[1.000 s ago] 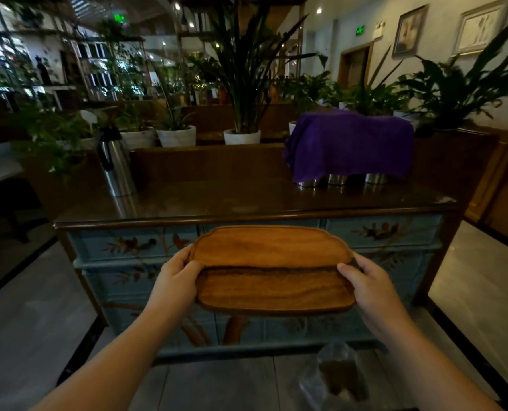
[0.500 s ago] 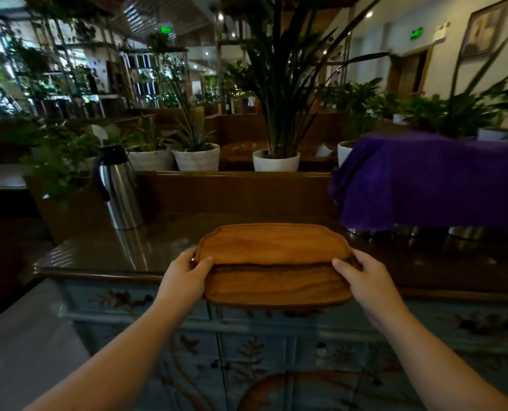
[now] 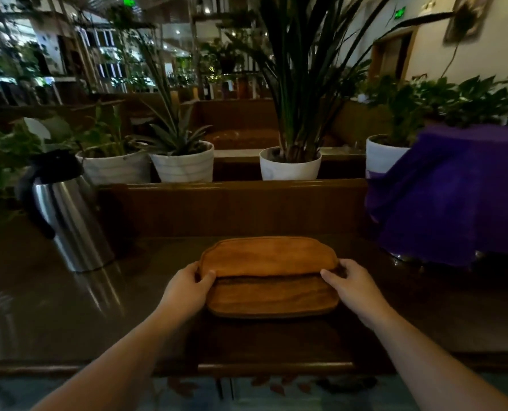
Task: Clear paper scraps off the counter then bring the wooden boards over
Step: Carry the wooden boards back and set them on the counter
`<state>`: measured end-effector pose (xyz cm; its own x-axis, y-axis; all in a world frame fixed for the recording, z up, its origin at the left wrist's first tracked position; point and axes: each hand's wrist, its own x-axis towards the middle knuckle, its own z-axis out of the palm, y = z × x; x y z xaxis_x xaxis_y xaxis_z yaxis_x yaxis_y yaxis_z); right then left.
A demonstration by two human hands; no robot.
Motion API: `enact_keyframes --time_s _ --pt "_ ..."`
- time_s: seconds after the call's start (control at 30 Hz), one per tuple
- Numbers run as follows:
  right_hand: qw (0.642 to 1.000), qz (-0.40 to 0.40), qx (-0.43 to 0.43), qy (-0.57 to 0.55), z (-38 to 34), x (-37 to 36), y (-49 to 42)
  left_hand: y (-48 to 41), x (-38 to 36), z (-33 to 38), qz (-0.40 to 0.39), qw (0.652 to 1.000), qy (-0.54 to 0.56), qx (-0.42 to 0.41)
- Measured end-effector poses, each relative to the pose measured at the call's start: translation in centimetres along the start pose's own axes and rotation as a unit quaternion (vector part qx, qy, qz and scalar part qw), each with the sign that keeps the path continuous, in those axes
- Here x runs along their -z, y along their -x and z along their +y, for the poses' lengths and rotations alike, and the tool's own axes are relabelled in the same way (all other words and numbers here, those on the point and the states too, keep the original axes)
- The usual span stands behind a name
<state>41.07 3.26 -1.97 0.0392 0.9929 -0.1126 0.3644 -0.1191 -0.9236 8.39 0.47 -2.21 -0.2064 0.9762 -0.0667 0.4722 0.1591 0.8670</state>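
A stack of two wooden boards (image 3: 272, 275) with rounded corners sits low over the dark glossy counter (image 3: 104, 315), the upper board shifted toward the back. My left hand (image 3: 187, 287) grips the stack's left edge, thumb on top. My right hand (image 3: 352, 287) grips the right edge the same way. I cannot tell whether the boards touch the counter. No paper scraps show on the counter.
A steel thermos jug (image 3: 66, 221) stands at the counter's left. A purple cloth (image 3: 454, 197) covers metal containers at the right. A wooden ledge (image 3: 232, 203) backs the counter, with white plant pots (image 3: 289, 167) behind it.
I have walked up to the counter. Both hands carried the boards forward from in front of the cabinet to over the countertop and lowered them.
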Motion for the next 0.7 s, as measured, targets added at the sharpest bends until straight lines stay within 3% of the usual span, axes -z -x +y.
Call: enact_keyframes --time_s 0.3,0.7 --pt "0.988 0.054 -0.034 0.143 0.6 -2.0 -6.1 -8.8 -1.5 -0.7 -0.074 0.987 -0.143 0.008" --pt "0.964 -0.061 -0.009 0.258 1.5 0.5 -10.0 -11.1 -1.9 -0.2 -0.136 0.964 -0.229 0.019"
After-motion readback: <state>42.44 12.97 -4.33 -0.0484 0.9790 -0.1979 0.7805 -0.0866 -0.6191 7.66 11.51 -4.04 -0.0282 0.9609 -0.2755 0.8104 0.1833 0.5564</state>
